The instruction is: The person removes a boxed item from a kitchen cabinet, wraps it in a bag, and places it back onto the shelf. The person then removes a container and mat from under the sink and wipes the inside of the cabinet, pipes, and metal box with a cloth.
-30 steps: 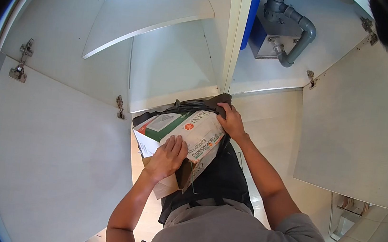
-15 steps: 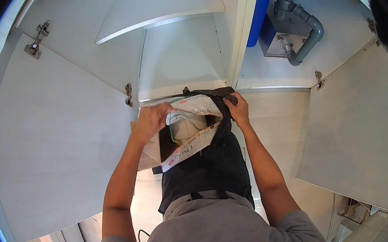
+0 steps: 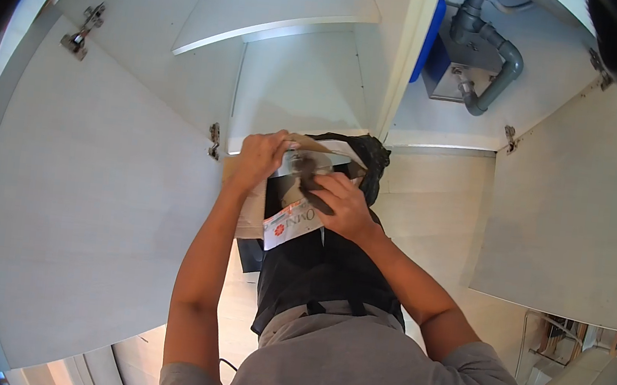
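Note:
My left hand (image 3: 260, 158) is closed on the upper left edge of an open cardboard box (image 3: 293, 227) with white printed flaps. The box is tilted in front of my lap, its opening facing up towards me. Over that opening, my right hand (image 3: 346, 206) has its fingers closed on a dark, limp-looking item (image 3: 316, 196), too blurred to name. A crumpled black plastic bag (image 3: 377, 162) lies along the far and right side of the box. What lies inside the box is mostly hidden by the right hand and the blur.
An open cabinet with a white shelf (image 3: 284, 7) stands ahead, its door (image 3: 95, 198) swung out on my left. To the right, another open compartment holds a grey drain pipe (image 3: 506, 78), a metal box (image 3: 456, 68) and a blue container (image 3: 427, 42). Its door (image 3: 571, 222) stands open too.
My right hand has left the bag's edge at the box's right end and moved left and down over the opening, carrying a dark item. The left hand has shifted slightly up and right.

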Demonstrator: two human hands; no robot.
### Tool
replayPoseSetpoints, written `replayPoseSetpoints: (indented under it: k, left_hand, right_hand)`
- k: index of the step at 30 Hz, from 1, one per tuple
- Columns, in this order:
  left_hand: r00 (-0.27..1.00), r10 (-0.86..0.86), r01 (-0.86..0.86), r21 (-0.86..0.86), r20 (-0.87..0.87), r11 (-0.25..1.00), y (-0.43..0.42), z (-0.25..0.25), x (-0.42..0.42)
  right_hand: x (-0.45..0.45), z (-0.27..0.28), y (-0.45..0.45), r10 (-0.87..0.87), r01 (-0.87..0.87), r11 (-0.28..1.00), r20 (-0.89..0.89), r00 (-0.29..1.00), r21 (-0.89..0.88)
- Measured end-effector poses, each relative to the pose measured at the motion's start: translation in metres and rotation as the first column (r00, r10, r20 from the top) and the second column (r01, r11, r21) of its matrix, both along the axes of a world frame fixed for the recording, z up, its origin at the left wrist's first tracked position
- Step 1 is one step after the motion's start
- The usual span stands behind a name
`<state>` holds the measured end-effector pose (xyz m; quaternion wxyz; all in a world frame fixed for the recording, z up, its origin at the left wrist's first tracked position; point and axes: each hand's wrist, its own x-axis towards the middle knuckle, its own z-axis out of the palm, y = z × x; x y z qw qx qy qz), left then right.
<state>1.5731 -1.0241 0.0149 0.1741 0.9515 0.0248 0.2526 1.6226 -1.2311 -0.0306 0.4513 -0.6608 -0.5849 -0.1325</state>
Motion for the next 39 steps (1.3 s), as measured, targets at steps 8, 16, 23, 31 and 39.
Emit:
replayPoseSetpoints:
  k: [8, 16, 23, 31, 39]
  left_hand:
    - [0.997, -0.045, 0.048, 0.046, -0.060, 0.998, -0.009, -0.008, 0.018]
    - [0.998, -0.040, 0.040, -0.006, 0.045, 0.999, -0.008, -0.017, 0.018]
    - [0.999, 0.044, -0.045, -0.060, -0.008, 0.997, 0.009, -0.016, -0.013]
    - [0.999, 0.049, -0.047, -0.162, 0.008, 0.986, 0.024, -0.013, -0.007]
    - [0.994, 0.088, -0.084, -0.058, 0.068, 0.995, 0.024, -0.014, 0.001]
  right_hand:
    - [-0.001, -0.025, 0.061, -0.150, 0.228, 0.539, 0.174, 0.973, -0.811]
    - [-0.006, -0.058, 0.058, -0.269, 0.334, 0.469, 0.228, 0.936, -0.817]
    - [-0.032, -0.052, 0.074, -0.300, 0.267, 0.553, 0.110, 0.948, -0.790]
    - [-0.004, -0.031, 0.018, -0.379, 0.165, 0.885, -0.468, 0.798, -0.436]
    - [-0.003, -0.051, 0.039, -0.554, 0.519, 0.833, -0.278, 0.785, -0.193]
